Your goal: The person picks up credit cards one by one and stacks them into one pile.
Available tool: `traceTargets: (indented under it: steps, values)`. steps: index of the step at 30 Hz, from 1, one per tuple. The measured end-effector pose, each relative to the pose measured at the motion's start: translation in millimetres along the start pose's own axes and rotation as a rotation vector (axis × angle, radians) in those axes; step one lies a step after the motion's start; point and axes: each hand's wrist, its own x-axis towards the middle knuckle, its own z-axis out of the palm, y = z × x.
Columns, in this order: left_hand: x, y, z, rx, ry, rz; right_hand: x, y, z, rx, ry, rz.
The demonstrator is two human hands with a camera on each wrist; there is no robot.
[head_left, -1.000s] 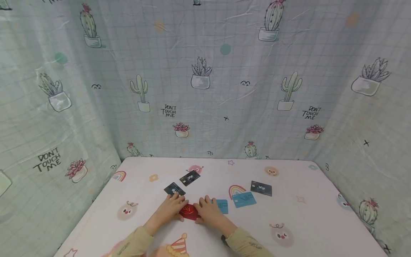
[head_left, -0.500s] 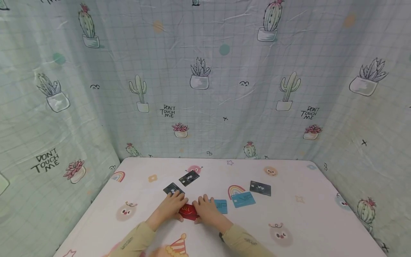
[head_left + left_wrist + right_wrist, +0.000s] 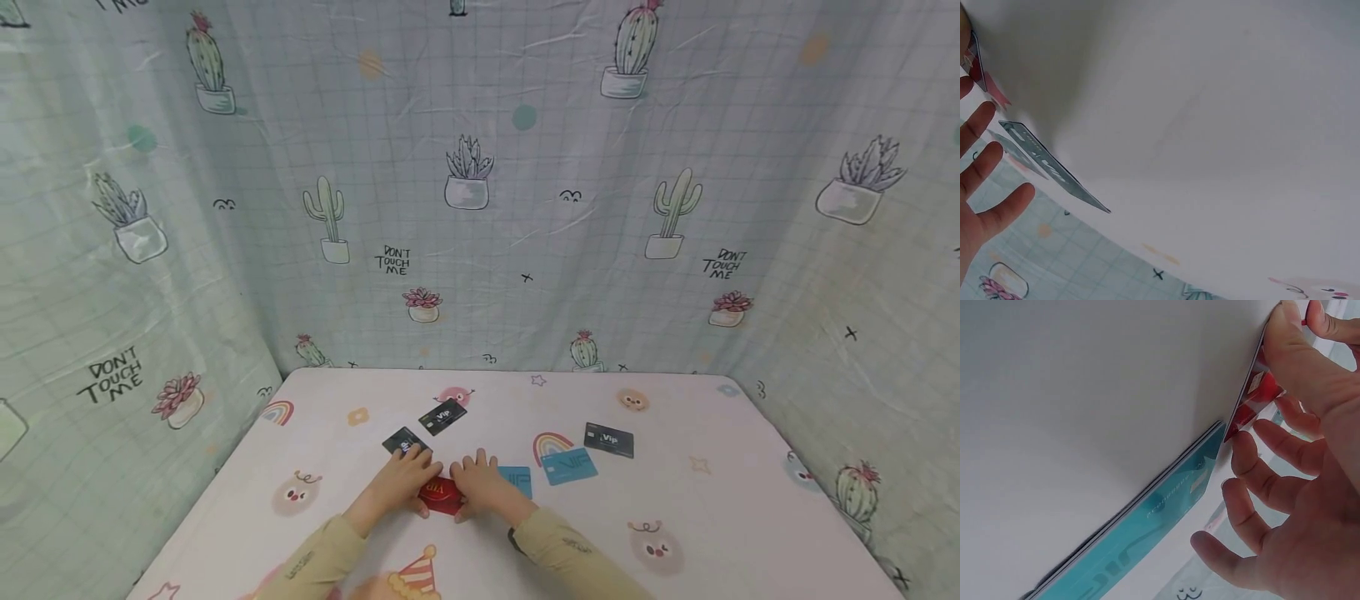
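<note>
Red card [image 3: 440, 494], VIP print, in both hands. Cactus-print curtain [image 3: 495, 242] covers the back and both sides from where I'm standing. Desk [image 3: 750, 500] is pale, with cartoon faces and rainbows; its far edge runs along the curtain.

Left sleeve [image 3: 318, 558] and right sleeve [image 3: 577, 554], both khaki, come in over the near side. Left hand [image 3: 393, 483]: grip narrow, thumb and index pinching the red card's end toward the left edge. Right hand [image 3: 483, 485]: same grip on the end toward the right edge.

Red card sits left of desk centre, well in from the left edge. Can't tell if it's fully flat.

Other cards: half-hidden blue card [image 3: 519, 481] behind the right hand, just beside red; full-view blue card [image 3: 569, 467] further toward the right edge; right black card [image 3: 609, 440] just beyond that. Near black card [image 3: 405, 439] at the left fingertips, contact unclear; far black card [image 3: 442, 416] closest to the far edge.

Smallest: dark band [image 3: 514, 541] at the right cuff.
</note>
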Motion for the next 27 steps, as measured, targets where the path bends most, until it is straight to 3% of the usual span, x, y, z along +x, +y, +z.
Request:
traceTargets:
  steps: [8,27]
  values:
    - [1.7,1.1,-2.9,-0.003,-0.04,-0.011,-0.3,-4.3,-9.3,-0.028,-0.023,0.018]
    - [0.1,4.2,-4.3,0.024,-0.015,0.004,-4.0,-10.2,-8.6,-0.096,-0.008,0.072]
